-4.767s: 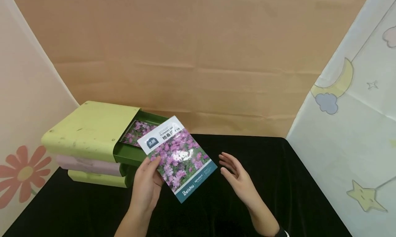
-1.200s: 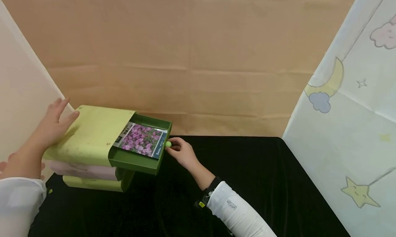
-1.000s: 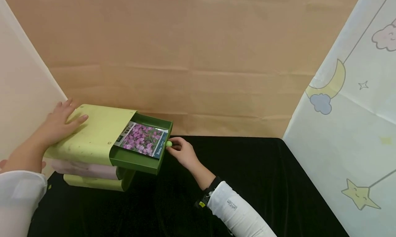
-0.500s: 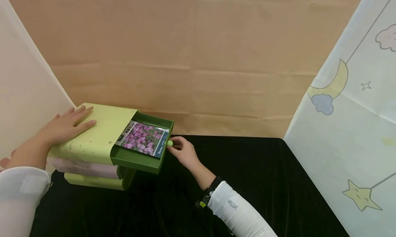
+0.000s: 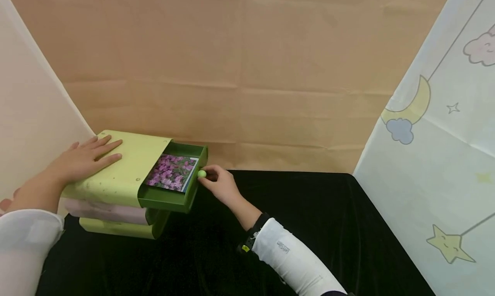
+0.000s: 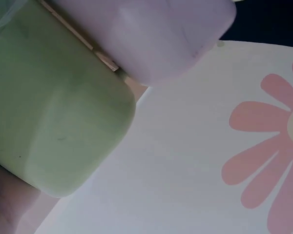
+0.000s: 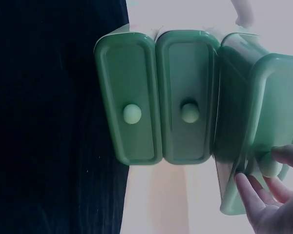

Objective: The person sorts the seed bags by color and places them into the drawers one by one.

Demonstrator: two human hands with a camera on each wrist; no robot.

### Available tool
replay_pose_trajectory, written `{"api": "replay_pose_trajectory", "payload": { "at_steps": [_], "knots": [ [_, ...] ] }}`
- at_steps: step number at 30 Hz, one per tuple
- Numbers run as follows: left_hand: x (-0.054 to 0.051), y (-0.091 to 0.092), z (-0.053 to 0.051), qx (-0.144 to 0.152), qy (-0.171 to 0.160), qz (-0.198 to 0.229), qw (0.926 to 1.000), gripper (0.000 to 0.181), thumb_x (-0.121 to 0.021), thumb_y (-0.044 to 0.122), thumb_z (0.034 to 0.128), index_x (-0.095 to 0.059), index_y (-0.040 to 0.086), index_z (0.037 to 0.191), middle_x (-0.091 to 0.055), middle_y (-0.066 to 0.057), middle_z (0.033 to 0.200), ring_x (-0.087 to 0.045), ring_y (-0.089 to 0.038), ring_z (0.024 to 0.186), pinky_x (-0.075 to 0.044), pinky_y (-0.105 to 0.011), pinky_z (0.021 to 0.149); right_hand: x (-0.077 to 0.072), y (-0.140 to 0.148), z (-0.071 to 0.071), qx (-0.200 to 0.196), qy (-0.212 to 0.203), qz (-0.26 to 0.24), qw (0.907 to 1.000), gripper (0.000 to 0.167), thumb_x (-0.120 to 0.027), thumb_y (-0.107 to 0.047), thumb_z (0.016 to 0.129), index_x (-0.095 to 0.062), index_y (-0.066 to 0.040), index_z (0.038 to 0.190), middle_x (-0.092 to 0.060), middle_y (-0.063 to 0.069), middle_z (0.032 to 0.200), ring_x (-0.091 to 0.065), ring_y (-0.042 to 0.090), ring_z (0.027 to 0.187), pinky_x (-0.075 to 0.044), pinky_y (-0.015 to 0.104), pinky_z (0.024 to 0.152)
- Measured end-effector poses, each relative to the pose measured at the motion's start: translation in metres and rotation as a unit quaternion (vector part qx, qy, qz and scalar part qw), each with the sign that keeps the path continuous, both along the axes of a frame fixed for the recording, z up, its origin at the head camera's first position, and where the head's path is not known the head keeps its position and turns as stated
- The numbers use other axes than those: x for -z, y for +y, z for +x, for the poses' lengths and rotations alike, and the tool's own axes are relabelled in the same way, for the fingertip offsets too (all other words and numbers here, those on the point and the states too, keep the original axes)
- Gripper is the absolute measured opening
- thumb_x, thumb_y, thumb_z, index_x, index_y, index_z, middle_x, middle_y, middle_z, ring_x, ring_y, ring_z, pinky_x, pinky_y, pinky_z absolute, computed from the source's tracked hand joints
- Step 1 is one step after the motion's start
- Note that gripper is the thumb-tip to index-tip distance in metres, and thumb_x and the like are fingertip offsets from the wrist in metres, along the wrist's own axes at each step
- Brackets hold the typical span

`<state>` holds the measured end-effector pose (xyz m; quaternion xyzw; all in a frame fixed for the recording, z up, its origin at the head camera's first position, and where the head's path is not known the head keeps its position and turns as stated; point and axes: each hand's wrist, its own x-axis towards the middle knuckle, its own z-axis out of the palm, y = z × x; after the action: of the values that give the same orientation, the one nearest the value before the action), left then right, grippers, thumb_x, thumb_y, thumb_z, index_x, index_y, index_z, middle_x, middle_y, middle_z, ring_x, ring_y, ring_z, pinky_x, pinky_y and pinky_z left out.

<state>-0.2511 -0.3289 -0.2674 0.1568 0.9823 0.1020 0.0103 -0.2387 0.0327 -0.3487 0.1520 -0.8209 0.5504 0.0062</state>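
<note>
A small drawer unit with a pale yellow-green top (image 5: 133, 158) stands at left in the head view. Its dark green top drawer (image 5: 164, 200) sticks partly out to the right. Inside lies a packet printed with pink flowers (image 5: 171, 172), its left end hidden under the housing. My right hand (image 5: 223, 186) pinches the drawer's round light green knob (image 5: 202, 174) between thumb and fingers. My left hand (image 5: 83, 160) rests on the unit's top with fingers spread. In the right wrist view, two lower drawers show closed fronts with knobs (image 7: 132, 114).
Below the top tier sit a lilac tier (image 5: 106, 211) and another yellow-green tier (image 5: 117, 228). A black cloth (image 5: 294, 244) covers the table. Brown paper (image 5: 247, 72) hangs behind, with patterned white panels (image 5: 437, 167) at both sides.
Earlier my left hand held a flower packet over the drawer; now that hand lies on the unit. My right hand came to the knob, and the drawer has just slid somewhat leftward into the housing.
</note>
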Motion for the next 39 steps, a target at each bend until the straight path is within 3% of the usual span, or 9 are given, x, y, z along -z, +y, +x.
{"api": "replay_pose_trajectory", "payload": {
  "at_steps": [9,16,24,39],
  "knots": [
    [0.004,0.006,0.002,0.026,0.015,0.012,0.9995,0.064,-0.038,0.046,0.1023,-0.023,0.012,0.155,-0.012,-0.029,0.158,-0.004,-0.052,0.144,-0.004,-0.073,0.108,-0.002,-0.02,-0.004,-0.007,0.005,0.022,0.9997,0.03,-0.068,-0.022,0.092,-0.063,-0.01,0.118,-0.067,0.007,0.114,-0.065,0.02,0.103,-0.055,0.025,0.079],
    [0.0,0.006,-0.001,0.027,0.019,0.011,0.9994,0.065,-0.04,0.046,0.1018,-0.023,0.012,0.155,-0.012,-0.028,0.158,-0.004,-0.051,0.145,-0.005,-0.073,0.109,-0.007,-0.039,-0.01,-0.009,0.016,0.028,0.9994,0.03,-0.067,-0.021,0.092,-0.063,-0.01,0.119,-0.067,0.007,0.114,-0.065,0.021,0.103,-0.054,0.024,0.078],
    [0.005,0.004,0.0,0.026,0.01,0.023,0.9994,0.065,-0.041,0.046,0.1016,-0.021,0.014,0.155,-0.01,-0.027,0.159,-0.003,-0.051,0.145,-0.004,-0.074,0.108,-0.011,-0.055,-0.013,-0.026,0.017,0.05,0.9982,0.028,-0.067,-0.021,0.093,-0.064,-0.011,0.119,-0.069,0.004,0.112,-0.065,0.015,0.101,-0.053,0.019,0.074],
    [0.001,0.009,-0.003,0.029,0.011,0.019,0.9993,0.066,-0.041,0.047,0.1014,-0.023,0.013,0.155,-0.011,-0.026,0.159,-0.003,-0.048,0.146,-0.006,-0.072,0.109,-0.021,-0.079,-0.016,-0.027,0.064,0.141,0.9876,0.032,-0.061,-0.027,0.096,-0.065,-0.014,0.126,-0.069,0.0,0.119,-0.065,0.01,0.105,-0.051,0.015,0.079]
  ]
}}
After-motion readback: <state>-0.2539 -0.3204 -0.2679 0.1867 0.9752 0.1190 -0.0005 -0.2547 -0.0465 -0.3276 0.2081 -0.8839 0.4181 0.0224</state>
